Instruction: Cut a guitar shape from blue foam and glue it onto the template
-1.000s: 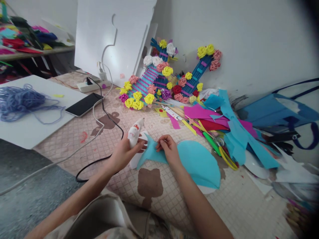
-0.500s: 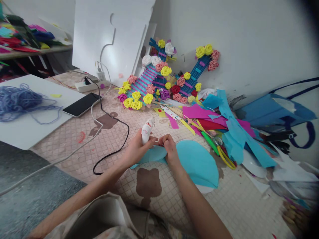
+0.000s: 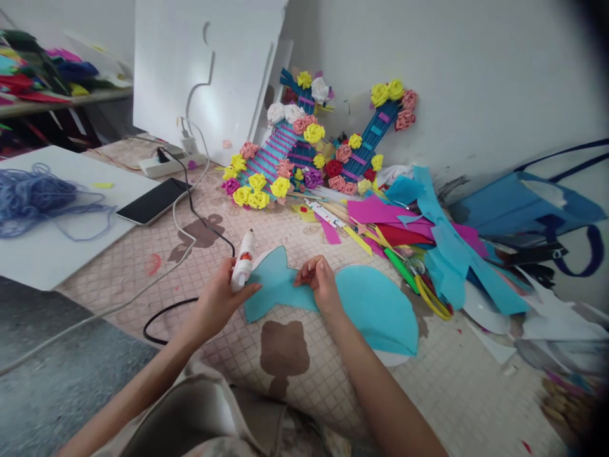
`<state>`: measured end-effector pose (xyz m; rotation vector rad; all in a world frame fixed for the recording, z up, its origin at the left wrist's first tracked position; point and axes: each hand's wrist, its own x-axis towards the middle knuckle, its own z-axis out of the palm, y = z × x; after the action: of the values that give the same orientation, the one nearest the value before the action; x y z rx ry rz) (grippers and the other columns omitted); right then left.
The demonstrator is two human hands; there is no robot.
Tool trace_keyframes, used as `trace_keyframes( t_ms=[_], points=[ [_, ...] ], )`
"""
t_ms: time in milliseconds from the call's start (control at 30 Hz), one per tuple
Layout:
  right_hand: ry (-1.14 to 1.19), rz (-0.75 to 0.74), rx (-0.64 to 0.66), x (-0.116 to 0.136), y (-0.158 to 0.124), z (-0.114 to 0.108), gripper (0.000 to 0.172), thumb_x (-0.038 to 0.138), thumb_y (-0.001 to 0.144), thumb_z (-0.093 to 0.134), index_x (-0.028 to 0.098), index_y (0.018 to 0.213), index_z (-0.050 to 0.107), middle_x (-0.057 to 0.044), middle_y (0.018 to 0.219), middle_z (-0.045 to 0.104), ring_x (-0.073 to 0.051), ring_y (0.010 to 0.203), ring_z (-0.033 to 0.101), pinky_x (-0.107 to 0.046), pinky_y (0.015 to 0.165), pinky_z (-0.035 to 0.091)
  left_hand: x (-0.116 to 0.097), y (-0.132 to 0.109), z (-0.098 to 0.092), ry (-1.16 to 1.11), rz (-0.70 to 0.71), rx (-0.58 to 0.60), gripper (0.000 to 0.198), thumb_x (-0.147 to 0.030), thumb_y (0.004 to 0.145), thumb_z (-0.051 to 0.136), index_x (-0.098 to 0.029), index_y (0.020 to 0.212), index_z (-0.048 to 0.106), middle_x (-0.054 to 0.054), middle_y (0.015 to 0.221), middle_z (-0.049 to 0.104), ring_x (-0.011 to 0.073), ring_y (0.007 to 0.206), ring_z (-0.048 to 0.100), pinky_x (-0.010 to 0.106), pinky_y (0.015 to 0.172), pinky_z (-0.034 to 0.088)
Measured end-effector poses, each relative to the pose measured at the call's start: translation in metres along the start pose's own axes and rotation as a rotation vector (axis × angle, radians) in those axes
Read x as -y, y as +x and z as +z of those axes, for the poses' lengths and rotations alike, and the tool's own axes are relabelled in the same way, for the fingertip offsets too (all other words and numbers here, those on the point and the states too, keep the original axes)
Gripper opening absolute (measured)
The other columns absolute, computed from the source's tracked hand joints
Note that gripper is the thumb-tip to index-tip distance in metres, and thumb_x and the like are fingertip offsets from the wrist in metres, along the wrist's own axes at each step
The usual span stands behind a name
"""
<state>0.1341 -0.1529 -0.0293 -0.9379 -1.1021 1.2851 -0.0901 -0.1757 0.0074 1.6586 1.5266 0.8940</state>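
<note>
My left hand (image 3: 221, 295) is wrapped around a white hot glue gun (image 3: 243, 263), its nozzle pointing up and away from me. Below and beside it lies a fish-shaped cutout of light blue paper (image 3: 375, 311), with white backing showing along some edges. Its forked tail (image 3: 271, 285) spreads out near the glue gun, and its round body is on the right. My right hand (image 3: 320, 282) is at the narrow part between them, fingers curled and closed at the paper's upper edge. The palm and wrist hide part of that join.
Blue paper strips (image 3: 442, 254), magenta sheets (image 3: 390, 216), yellow-handled scissors (image 3: 431, 298) and a green tool (image 3: 402, 270) lie to the right. Flower-decorated pieces (image 3: 276, 158) stand at the back. A phone (image 3: 153, 201), cables, a power strip (image 3: 164, 164) and blue yarn (image 3: 35, 197) are at left.
My left hand has drawn the glue gun left and toward me, away from my right hand. The blue tail now shows flatter and wider. My right hand stays near the same spot.
</note>
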Motion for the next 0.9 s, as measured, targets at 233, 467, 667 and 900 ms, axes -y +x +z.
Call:
trace_keyframes(
  t_ms=[233,467,667,900],
  points=[
    [-0.109,0.027,0.036,0.011,-0.002,0.003,0.035,0.055,0.084,0.058,0.023,0.071,0.05,0.001,0.066,0.058,-0.016,0.063,0.058,-0.032,0.064,0.051,-0.014,0.003,0.009,0.113,-0.033,-0.087,0.03,-0.038,0.078,0.062,-0.022,0.099,0.048,0.0,0.077,0.058,0.0213,0.068,0.057,0.032,0.059,0.04],
    [-0.191,-0.008,0.065,0.018,-0.004,0.005,0.036,0.056,0.084,0.057,0.023,0.07,0.052,0.0,0.066,0.058,-0.018,0.067,0.057,-0.033,0.068,0.046,-0.041,0.02,0.032,-0.121,0.11,-0.021,0.029,-0.033,0.079,0.063,-0.02,0.102,0.05,-0.002,0.079,0.058,0.0165,0.07,0.056,0.028,0.063,0.043],
    [-0.228,-0.055,0.046,0.017,-0.005,0.002,0.048,0.066,0.079,0.057,0.022,0.064,0.044,0.005,0.058,0.038,-0.013,0.056,0.037,-0.027,0.054,0.031,-0.05,0.032,0.052,-0.187,0.127,0.057,0.03,-0.032,0.077,0.065,-0.02,0.101,0.051,0.001,0.082,0.066,0.02,0.075,0.062,0.031,0.067,0.047],
    [-0.213,-0.049,-0.004,0.015,-0.004,0.003,0.047,0.064,0.079,0.058,0.022,0.064,0.045,0.005,0.058,0.038,-0.013,0.055,0.035,-0.026,0.052,0.028,-0.053,0.031,0.051,-0.304,0.15,0.128,0.024,-0.032,0.08,0.063,-0.021,0.099,0.054,0.004,0.096,0.072,0.0236,0.092,0.067,0.036,0.081,0.049]
  ],
)
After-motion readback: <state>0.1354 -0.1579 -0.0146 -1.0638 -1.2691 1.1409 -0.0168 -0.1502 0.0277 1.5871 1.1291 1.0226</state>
